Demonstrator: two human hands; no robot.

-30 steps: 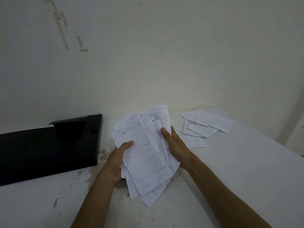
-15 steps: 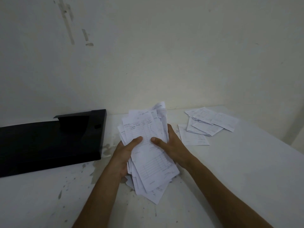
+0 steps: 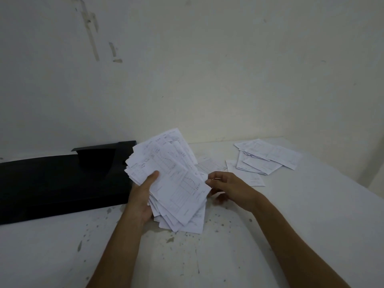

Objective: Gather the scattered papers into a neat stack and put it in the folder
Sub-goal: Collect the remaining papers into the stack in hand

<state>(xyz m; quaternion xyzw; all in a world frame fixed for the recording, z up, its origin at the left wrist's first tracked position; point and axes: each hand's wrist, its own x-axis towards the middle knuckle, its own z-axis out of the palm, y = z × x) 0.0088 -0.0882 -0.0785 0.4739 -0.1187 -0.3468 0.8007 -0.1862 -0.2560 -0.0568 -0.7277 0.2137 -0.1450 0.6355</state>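
Observation:
My left hand (image 3: 143,196) grips a thick, uneven bundle of white printed papers (image 3: 172,183), thumb on the top sheet, held tilted above the white table (image 3: 311,215). My right hand (image 3: 226,187) hovers just right of the bundle, its fingertips at the bundle's right edge; whether they pinch a sheet is unclear. A black folder (image 3: 58,181) lies flat at the left, its right end behind the bundle. More loose papers (image 3: 268,156) lie scattered at the back right of the table.
A pale wall (image 3: 207,69) rises right behind the table. The tabletop has dark specks and scuffs near the front. The table's right edge runs diagonally at the far right.
My right hand has let go of the front of the bundle and moved off to its right side. The bundle now leans left, held by my left hand alone.

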